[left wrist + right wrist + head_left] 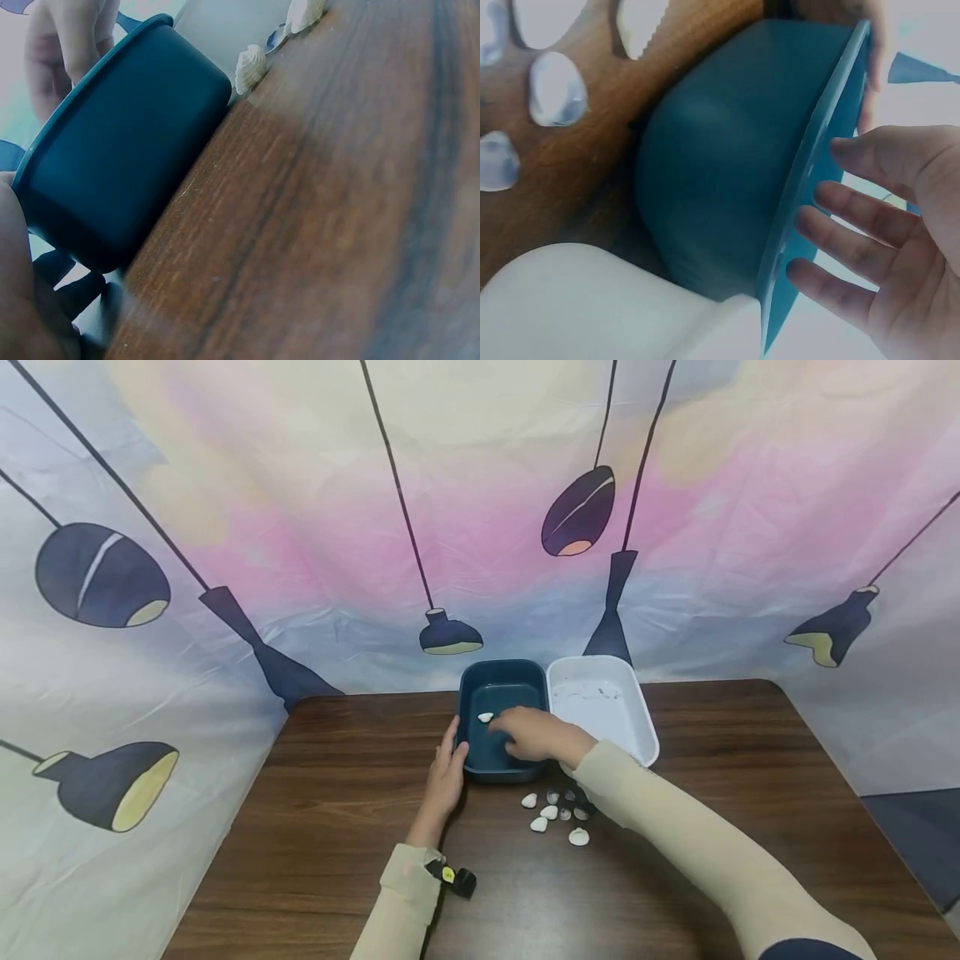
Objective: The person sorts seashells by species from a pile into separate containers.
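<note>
A dark teal plastic box (504, 770) stands at the table's back edge, with a white seashell (485, 717) inside it. My left hand (446, 777) rests along the box's left wall, its fingers fairly straight. Over the box's opening hangs my right hand (534, 732), near the shell. In the right wrist view its fingers (847, 229) are loosely bent and apart, with nothing visible between them. In front of the box several white seashells (539, 824) and clear glassy pieces (565, 815) lie on the table.
A white plastic tray (643, 727) stands against the teal box's right side, with small dark marks on its floor. The brown wooden table (330, 827) meets a printed cloth backdrop (315, 485) behind. My right forearm passes over part of the loose pieces.
</note>
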`<action>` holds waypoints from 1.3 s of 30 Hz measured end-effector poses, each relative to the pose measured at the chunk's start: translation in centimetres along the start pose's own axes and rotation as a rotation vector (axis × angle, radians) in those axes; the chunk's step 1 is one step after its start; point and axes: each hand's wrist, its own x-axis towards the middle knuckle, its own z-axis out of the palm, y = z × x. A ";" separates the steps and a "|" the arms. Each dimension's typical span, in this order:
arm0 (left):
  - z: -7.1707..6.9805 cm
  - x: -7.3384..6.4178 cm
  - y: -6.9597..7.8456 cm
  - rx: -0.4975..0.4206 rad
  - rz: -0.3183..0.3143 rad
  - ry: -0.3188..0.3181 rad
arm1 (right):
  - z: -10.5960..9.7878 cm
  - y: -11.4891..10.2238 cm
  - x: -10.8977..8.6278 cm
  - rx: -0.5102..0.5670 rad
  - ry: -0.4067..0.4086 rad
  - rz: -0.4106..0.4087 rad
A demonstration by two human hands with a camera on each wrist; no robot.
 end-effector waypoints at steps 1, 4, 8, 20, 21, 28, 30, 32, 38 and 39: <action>0.0 0.0 0.0 0.002 -0.002 0.001 | 0.0 -0.1 -0.4 -0.004 0.003 -0.010; -0.1 -0.1 0.1 0.006 0.003 0.006 | -0.1 -0.5 -1.4 -0.013 0.018 -0.038; -0.2 -0.2 0.2 0.000 0.000 0.014 | 0.0 -1.1 -2.4 -0.049 0.047 -0.079; -0.1 -0.1 -0.1 -0.001 0.011 0.007 | 1.0 -2.3 -5.2 -0.098 0.140 -0.153; -0.1 -0.1 -0.1 -0.003 0.009 0.009 | 1.0 -2.3 -5.4 -0.080 0.140 -0.158; 0.1 -0.1 0.1 -0.001 0.008 0.007 | 1.7 -2.1 -6.9 -0.012 0.149 -0.200; 0.2 -0.1 0.1 -0.001 0.004 0.010 | 2.0 -2.1 -7.4 -0.017 0.152 -0.205; 0.2 -0.1 0.1 0.003 0.007 0.015 | 2.3 -2.1 -8.0 -0.014 0.143 -0.198; 0.3 0.0 -0.1 0.007 0.037 0.024 | 3.3 -1.5 -9.7 -0.030 0.120 -0.177; 0.2 0.0 -0.1 0.005 0.042 0.025 | 3.5 -1.4 -9.9 -0.034 0.115 -0.175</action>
